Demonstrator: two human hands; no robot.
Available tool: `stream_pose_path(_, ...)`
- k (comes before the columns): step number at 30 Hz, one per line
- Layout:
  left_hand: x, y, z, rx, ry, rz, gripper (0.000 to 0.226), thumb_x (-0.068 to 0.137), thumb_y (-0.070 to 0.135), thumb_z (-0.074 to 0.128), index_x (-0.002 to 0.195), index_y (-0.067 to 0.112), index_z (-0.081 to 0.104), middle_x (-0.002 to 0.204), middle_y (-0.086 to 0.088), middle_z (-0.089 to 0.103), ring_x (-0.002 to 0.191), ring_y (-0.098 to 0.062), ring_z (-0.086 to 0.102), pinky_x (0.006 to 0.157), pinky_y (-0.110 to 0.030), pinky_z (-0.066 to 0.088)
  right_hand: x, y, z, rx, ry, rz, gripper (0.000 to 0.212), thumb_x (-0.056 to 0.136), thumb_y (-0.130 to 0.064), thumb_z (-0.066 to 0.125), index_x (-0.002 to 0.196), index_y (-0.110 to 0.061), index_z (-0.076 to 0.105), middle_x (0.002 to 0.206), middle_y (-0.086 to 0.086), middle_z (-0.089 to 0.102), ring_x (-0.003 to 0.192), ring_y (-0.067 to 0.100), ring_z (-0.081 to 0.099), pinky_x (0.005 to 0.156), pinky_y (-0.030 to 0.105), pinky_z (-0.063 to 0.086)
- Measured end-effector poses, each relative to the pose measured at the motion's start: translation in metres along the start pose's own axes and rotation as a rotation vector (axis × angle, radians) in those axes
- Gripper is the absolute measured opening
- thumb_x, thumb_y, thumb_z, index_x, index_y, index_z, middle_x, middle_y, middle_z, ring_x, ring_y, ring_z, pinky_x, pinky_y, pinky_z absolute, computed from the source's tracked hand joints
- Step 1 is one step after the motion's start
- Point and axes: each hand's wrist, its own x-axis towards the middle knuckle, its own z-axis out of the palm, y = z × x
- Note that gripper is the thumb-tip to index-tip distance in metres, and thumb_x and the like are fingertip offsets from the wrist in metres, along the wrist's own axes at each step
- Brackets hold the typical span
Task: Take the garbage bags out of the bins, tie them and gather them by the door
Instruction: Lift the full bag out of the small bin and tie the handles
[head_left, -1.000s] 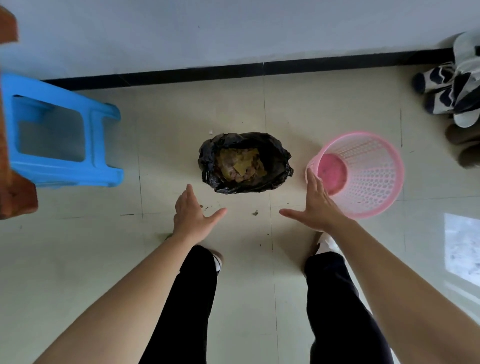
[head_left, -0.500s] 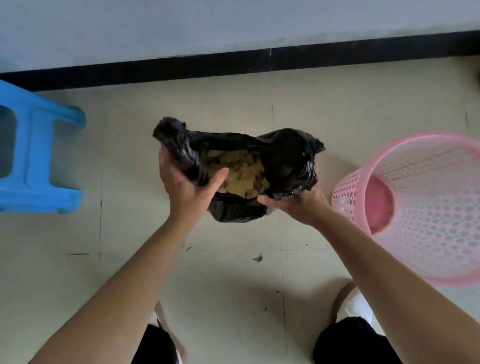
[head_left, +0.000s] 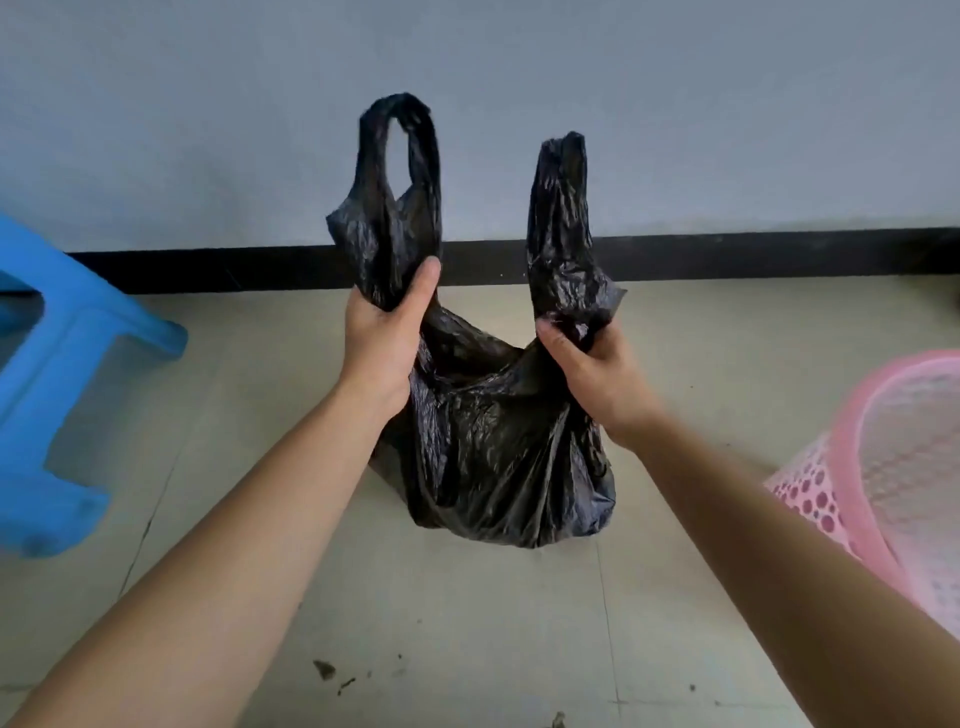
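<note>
A black garbage bag (head_left: 498, 447) hangs in front of me over the tiled floor, its body bulging below my hands. My left hand (head_left: 387, 338) grips the base of the bag's left handle loop, which stands up against the wall. My right hand (head_left: 592, 364) grips the base of the right handle, which also points upward. The bag's mouth is drawn narrow between the two hands, so its contents are hidden. A pink mesh bin (head_left: 893, 467) with no bag in it lies at the right edge.
A blue plastic stool (head_left: 57, 395) stands at the left. A grey wall with a black skirting strip (head_left: 208, 267) runs across behind the bag. Small dark crumbs (head_left: 327, 670) lie on the floor tiles near me.
Both hands went from reaching toward the bag on the floor to gripping its handles. The bag's rim has been pulled up and its mouth drawn together.
</note>
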Motion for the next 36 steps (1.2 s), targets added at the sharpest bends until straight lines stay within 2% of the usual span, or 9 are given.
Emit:
stream_pose_path(4, -0.006, 0.004, -0.02, -0.159, -0.065, -0.277, 0.041, 0.068, 0.03, 0.091, 0.104, 0.019, 0.076, 0.106, 0.002, 0.078, 0.101, -0.025, 0.074, 0.092, -0.045, 0.058, 0.003, -0.008, 0.002, -0.012, -0.042, 0.186, 0.016, 0.095, -0.033, 0.064, 0.108, -0.023, 0.067, 0.109, 0.004, 0.072, 0.104, 0.019, 0.068, 0.094, 0.033, 0.054)
stream_pose_path(7, -0.009, 0.01, -0.026, -0.345, 0.009, -0.387, 0.018, 0.086, 0.035, 0.076, 0.087, 0.017, 0.075, 0.099, 0.002, 0.078, 0.091, -0.014, 0.076, 0.089, -0.043, 0.058, 0.001, -0.027, 0.002, -0.054, -0.101, 0.225, 0.019, 0.101, -0.033, 0.053, 0.1, -0.025, 0.07, 0.1, -0.004, 0.071, 0.096, 0.011, 0.067, 0.078, 0.02, 0.053)
stream_pose_path(10, -0.008, 0.012, -0.025, -0.616, -0.1, -0.371, 0.032, 0.093, 0.043, 0.066, 0.081, 0.014, 0.057, 0.097, -0.002, 0.077, 0.101, -0.017, 0.073, 0.087, -0.043, 0.058, 0.001, -0.033, 0.0, -0.109, -0.054, 0.201, 0.02, 0.104, -0.035, 0.047, 0.098, -0.029, 0.065, 0.102, -0.007, 0.067, 0.098, 0.01, 0.063, 0.089, 0.028, 0.049)
stream_pose_path(12, -0.012, 0.011, -0.024, -0.668, -0.129, -0.359, 0.041, 0.087, 0.049, 0.07, 0.072, 0.016, 0.051, 0.067, 0.003, 0.06, 0.073, -0.012, 0.065, 0.082, -0.041, 0.06, -0.004, -0.029, 0.002, -0.101, -0.034, 0.181, 0.021, 0.104, -0.033, 0.045, 0.095, -0.028, 0.064, 0.092, -0.008, 0.068, 0.09, 0.01, 0.065, 0.086, 0.029, 0.05)
stream_pose_path(16, -0.026, 0.008, -0.026, -0.534, -0.28, -0.414, 0.035, 0.086, 0.026, 0.072, 0.068, 0.018, 0.042, 0.056, 0.005, 0.026, 0.05, -0.013, 0.036, 0.072, -0.033, 0.05, -0.021, -0.021, 0.011, -0.26, -0.062, 0.148, 0.024, 0.099, -0.036, 0.048, 0.079, -0.026, 0.058, 0.074, -0.009, 0.057, 0.071, 0.008, 0.054, 0.066, 0.027, 0.036)
stream_pose_path(20, -0.031, 0.021, -0.033, -0.219, -0.484, -0.419, 0.02, 0.073, 0.006, 0.053, 0.071, 0.017, 0.036, 0.063, -0.003, 0.029, 0.064, -0.022, 0.046, 0.081, -0.036, 0.046, -0.032, -0.032, 0.013, -0.436, -0.164, 0.013, 0.032, 0.087, -0.045, 0.04, 0.071, -0.018, 0.038, 0.068, 0.0, 0.036, 0.059, 0.011, 0.03, 0.062, 0.036, 0.022)
stream_pose_path(25, -0.046, 0.019, -0.039, 0.197, -0.791, -0.186, 0.017, 0.08, 0.006, 0.076, 0.07, 0.018, 0.067, 0.067, 0.0, 0.059, 0.068, -0.018, 0.053, 0.075, -0.031, 0.05, -0.037, -0.033, 0.016, -0.753, -0.316, -0.002, 0.034, 0.082, -0.043, 0.037, 0.064, -0.014, 0.034, 0.061, 0.004, 0.032, 0.056, 0.019, 0.031, 0.055, 0.036, 0.024)
stream_pose_path(30, -0.067, 0.009, -0.035, 0.194, -0.74, -0.179, 0.005, 0.081, 0.027, 0.074, 0.077, 0.028, 0.077, 0.065, 0.013, 0.063, 0.058, -0.008, 0.052, 0.06, -0.024, 0.048, -0.044, -0.022, 0.024, -0.93, -0.381, -0.025, 0.048, 0.096, -0.037, 0.043, 0.056, -0.012, 0.033, 0.051, 0.002, 0.037, 0.045, 0.018, 0.034, 0.047, 0.033, 0.025)
stream_pose_path(36, -0.054, 0.013, -0.045, 0.069, -0.437, -0.509, 0.065, 0.082, 0.075, 0.049, 0.055, 0.017, 0.038, 0.049, -0.002, 0.034, 0.053, -0.023, 0.045, 0.069, -0.035, 0.043, -0.049, -0.013, 0.02, -1.01, -0.44, -0.35, 0.028, 0.1, -0.042, 0.041, 0.084, -0.019, 0.045, 0.072, 0.001, 0.056, 0.064, 0.023, 0.052, 0.056, 0.037, 0.036)
